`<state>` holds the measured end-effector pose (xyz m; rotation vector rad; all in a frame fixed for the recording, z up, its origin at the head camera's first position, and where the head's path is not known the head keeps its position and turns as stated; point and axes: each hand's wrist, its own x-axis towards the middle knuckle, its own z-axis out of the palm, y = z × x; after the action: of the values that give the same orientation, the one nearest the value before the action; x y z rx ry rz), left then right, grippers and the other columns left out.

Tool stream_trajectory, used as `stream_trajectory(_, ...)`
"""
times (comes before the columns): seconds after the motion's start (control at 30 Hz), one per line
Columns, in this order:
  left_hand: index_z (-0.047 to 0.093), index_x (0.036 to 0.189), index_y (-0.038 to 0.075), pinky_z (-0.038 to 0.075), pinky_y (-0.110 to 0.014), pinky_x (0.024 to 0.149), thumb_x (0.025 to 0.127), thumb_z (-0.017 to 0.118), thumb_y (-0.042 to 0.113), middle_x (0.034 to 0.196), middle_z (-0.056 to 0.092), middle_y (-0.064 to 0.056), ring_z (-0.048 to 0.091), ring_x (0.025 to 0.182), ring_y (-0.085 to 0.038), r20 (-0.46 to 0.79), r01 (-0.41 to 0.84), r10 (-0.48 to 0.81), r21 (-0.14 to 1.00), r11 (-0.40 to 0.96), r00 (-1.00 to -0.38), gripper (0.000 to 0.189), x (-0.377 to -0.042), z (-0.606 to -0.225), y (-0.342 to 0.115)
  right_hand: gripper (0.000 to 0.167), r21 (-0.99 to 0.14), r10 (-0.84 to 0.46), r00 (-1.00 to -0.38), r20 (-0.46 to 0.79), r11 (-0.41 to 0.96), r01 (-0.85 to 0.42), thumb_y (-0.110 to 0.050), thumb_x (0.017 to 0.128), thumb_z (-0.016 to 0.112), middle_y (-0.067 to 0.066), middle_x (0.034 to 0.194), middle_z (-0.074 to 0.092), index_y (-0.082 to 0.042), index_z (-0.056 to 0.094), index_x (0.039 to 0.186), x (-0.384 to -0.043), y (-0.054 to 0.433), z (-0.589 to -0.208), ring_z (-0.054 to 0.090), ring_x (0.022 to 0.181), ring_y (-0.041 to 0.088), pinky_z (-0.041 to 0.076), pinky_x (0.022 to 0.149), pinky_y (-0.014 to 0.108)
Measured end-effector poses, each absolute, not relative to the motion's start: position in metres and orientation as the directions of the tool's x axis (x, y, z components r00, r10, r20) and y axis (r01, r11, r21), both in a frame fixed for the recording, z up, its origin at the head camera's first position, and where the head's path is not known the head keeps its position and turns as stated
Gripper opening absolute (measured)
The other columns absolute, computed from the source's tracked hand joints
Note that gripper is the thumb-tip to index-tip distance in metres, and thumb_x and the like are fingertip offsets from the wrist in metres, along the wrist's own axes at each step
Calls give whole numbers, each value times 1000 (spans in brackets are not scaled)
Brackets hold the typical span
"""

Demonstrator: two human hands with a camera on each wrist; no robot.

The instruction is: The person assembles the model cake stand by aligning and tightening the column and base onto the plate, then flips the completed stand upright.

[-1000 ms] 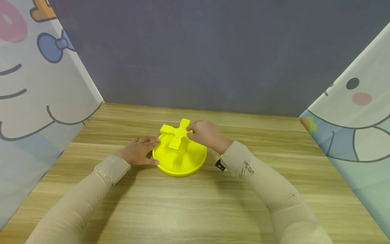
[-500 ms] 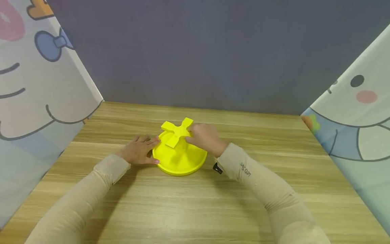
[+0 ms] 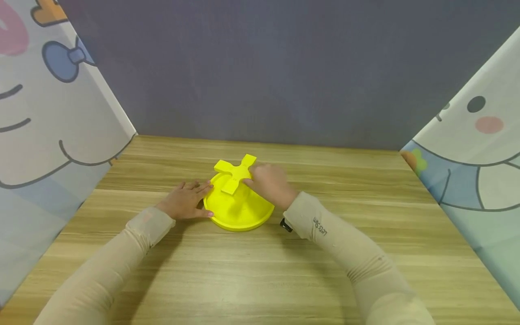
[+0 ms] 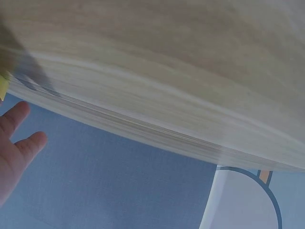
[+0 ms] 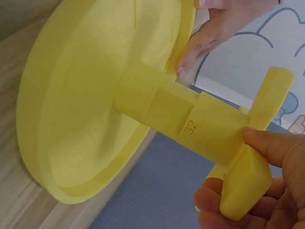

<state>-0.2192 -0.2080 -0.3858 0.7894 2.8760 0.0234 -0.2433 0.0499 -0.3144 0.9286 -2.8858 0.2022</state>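
A yellow round plate (image 3: 237, 221) with a raised rim lies on the table, a thick post (image 5: 138, 93) standing at its centre. Above it sits a yellow four-armed cross handle (image 3: 238, 173), whose hub (image 5: 212, 126) is marked 32 and meets a flat-sided part of the post. My right hand (image 3: 270, 183) grips one arm of the cross between thumb and curled fingers, seen close in the right wrist view. My left hand (image 3: 184, 201) rests with spread fingers against the plate's left rim. The left wrist view catches only some fingers and a yellow sliver.
The wood-grained table (image 3: 227, 275) runs back to a dark grey wall panel (image 3: 260, 72). Cartoon-printed panels flank it, one on the left (image 3: 61, 135) and one on the right (image 3: 467, 153). A small black item (image 3: 286, 225) shows at the right cuff.
The cross has turned slightly clockwise as seen from above, with my right hand moving along on its arm. My left hand stays at the plate's rim.
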Motion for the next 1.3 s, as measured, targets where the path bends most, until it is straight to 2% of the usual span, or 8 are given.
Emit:
stream_trajectory(0.27, 31, 147, -4, 24, -67, 103, 89, 57, 55, 152, 30, -20, 38, 131, -44, -146, 513, 516, 60, 856, -844, 86, -220, -385, -205, 36, -42, -594, -783, 186, 791, -610, -42, 90, 63, -3, 55, 35, -8, 58, 78, -241, 52, -321, 33, 47, 10, 26, 42, 21)
stream_trajectory(0.4, 31, 146, -5, 25, -68, 103, 90, 56, 55, 151, 31, -21, 41, 128, -46, -145, 522, 523, 47, 851, -840, 86, -219, -384, -205, 36, -5, -603, -768, 215, 786, -619, -40, 92, 62, -3, 54, 34, -9, 57, 75, -243, 52, -324, 31, 47, 9, 24, 42, 19)
stream_trajectory(0.57, 32, 145, -7, 25, -67, 103, 90, 56, 54, 150, 32, -22, 43, 126, -46, -125, 539, 539, 33, 842, -833, 85, -218, -384, -206, 35, -86, -587, -774, 238, 781, -618, -33, 90, 67, -3, 54, 31, -10, 52, 69, -245, 52, -325, 28, 48, 9, 22, 44, 19)
stream_trajectory(0.73, 36, 142, -8, 28, -65, 103, 89, 58, 52, 148, 36, -23, 46, 124, -45, -103, 557, 553, -16, 830, -827, 83, -217, -383, -204, 33, -163, -550, -802, 233, 791, -590, -30, 91, 67, -3, 55, 33, -10, 53, 69, -240, 50, -323, 30, 49, 9, 24, 47, 20)
stream_trajectory(1.07, 38, 141, -9, 29, -64, 103, 89, 57, 52, 147, 36, -24, 48, 123, -44, -123, 552, 543, -57, 832, -831, 83, -213, -385, -201, 30, -142, -500, -846, 185, 838, -527, -32, 92, 65, -2, 57, 38, -7, 60, 76, -233, 44, -325, 34, 50, 9, 27, 45, 19)
stream_trajectory(1.3, 36, 143, -8, 28, -64, 103, 89, 56, 55, 148, 35, -23, 45, 125, -43, -141, 541, 531, -40, 840, -835, 85, -216, -383, -201, 31, -128, -529, -825, 198, 820, -557, -32, 92, 65, -2, 57, 37, -7, 58, 75, -235, 46, -324, 32, 49, 9, 25, 45, 19)
